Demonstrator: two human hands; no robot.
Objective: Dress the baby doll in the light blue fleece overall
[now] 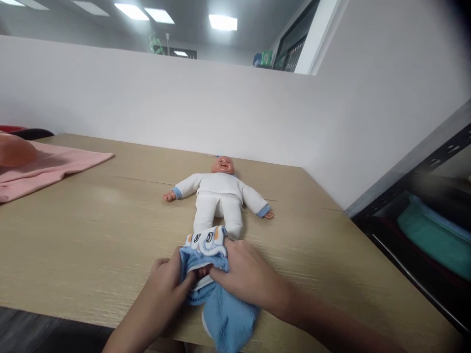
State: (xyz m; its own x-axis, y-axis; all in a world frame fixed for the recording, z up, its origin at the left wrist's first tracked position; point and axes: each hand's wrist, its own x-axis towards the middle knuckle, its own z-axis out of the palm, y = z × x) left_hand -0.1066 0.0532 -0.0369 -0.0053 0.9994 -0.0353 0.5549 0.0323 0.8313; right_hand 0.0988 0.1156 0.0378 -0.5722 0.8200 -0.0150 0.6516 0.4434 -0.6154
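A baby doll [220,185] lies on its back on the table, its head toward the wall. It wears a white top and white legs with blue cuffs, and its arms are spread. At its feet is a blue plush doll garment [230,316] with an embroidered white animal face [206,240]. My left hand [167,284] pinches the left edge of its opening. On the right edge, my right hand [246,272] grips the same garment, its thumb in the opening. The doll's feet are hidden by the garment. Part of the garment hangs toward the front table edge.
At the left, a pink cloth [73,159] lies on the wooden table [103,235] with a flesh-coloured rounded object [16,149] on it. A white wall [176,98] borders the back. On the right stands a black rack [408,245] holding a teal item [434,238].
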